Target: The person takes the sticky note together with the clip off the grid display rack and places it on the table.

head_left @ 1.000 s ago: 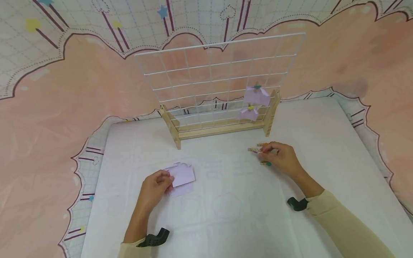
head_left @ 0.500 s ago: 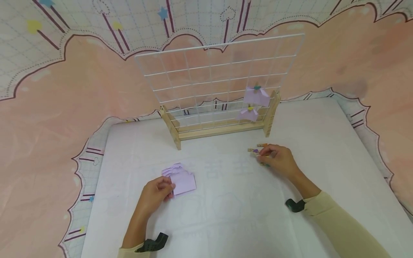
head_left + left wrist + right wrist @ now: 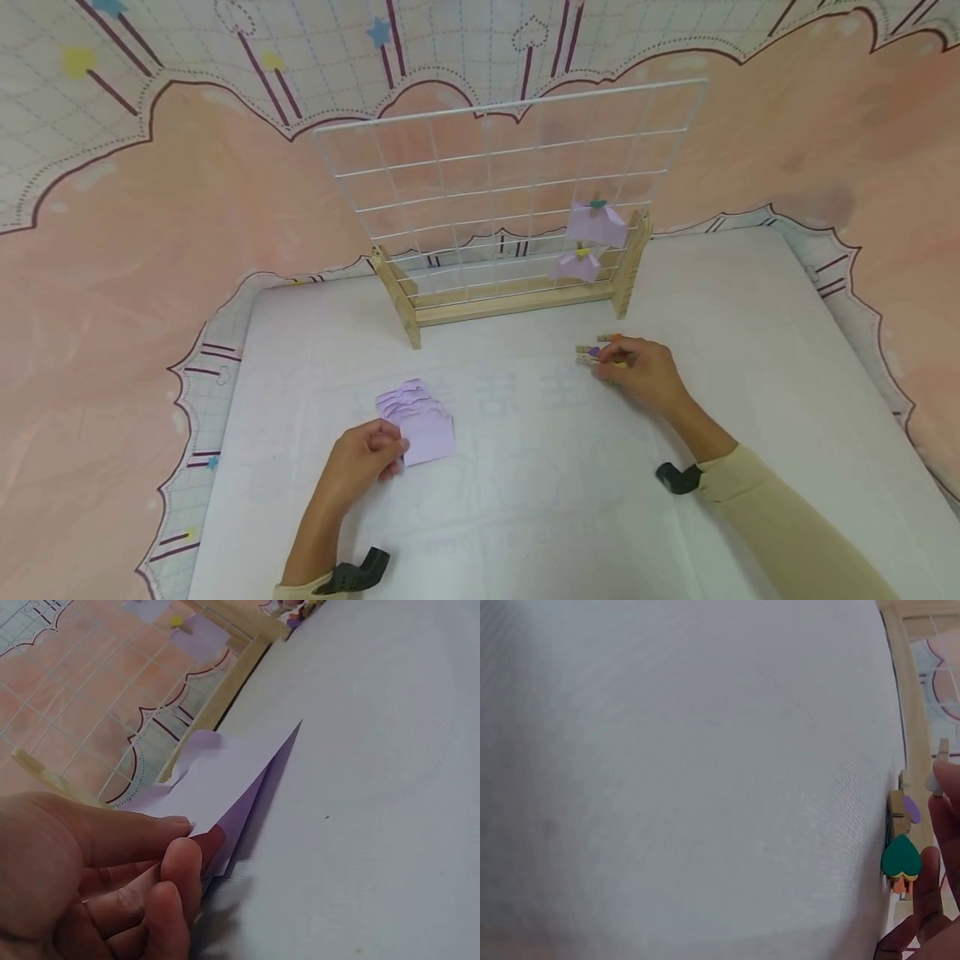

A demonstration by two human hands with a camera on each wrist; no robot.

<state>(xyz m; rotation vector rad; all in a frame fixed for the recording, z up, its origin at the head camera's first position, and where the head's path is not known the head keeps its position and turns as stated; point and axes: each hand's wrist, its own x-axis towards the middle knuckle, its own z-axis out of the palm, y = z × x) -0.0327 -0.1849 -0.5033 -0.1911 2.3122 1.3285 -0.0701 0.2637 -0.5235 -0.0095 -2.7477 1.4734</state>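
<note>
In the head view my left hand (image 3: 362, 458) pinches the edge of a piece of purple paper (image 3: 429, 437). Its thumb lies on top of the sheet (image 3: 221, 776) and the fingers are underneath, as the left wrist view shows. More purple pieces (image 3: 408, 398) lie overlapping just behind it. My right hand (image 3: 647, 375) is over a group of small wooden clothespins (image 3: 583, 351) in front of the rack. Between its thumb and finger the right wrist view shows a clothespin (image 3: 943, 750) with a whitish decoration. A clothespin with a green heart (image 3: 901, 856) lies by the other fingers.
A white wire grid (image 3: 510, 179) stands in a wooden base (image 3: 517, 302) at the back of the white-covered table (image 3: 525, 500). Two purple papers (image 3: 596, 225) hang at its right, clipped by green and yellow clothespins. Patterned cloth (image 3: 187, 200) lies behind.
My left hand has drawn the purple paper slightly toward me, uncovering more of the pieces behind. The right hand has shifted a little toward me and now covers the green-heart clothespin.
</note>
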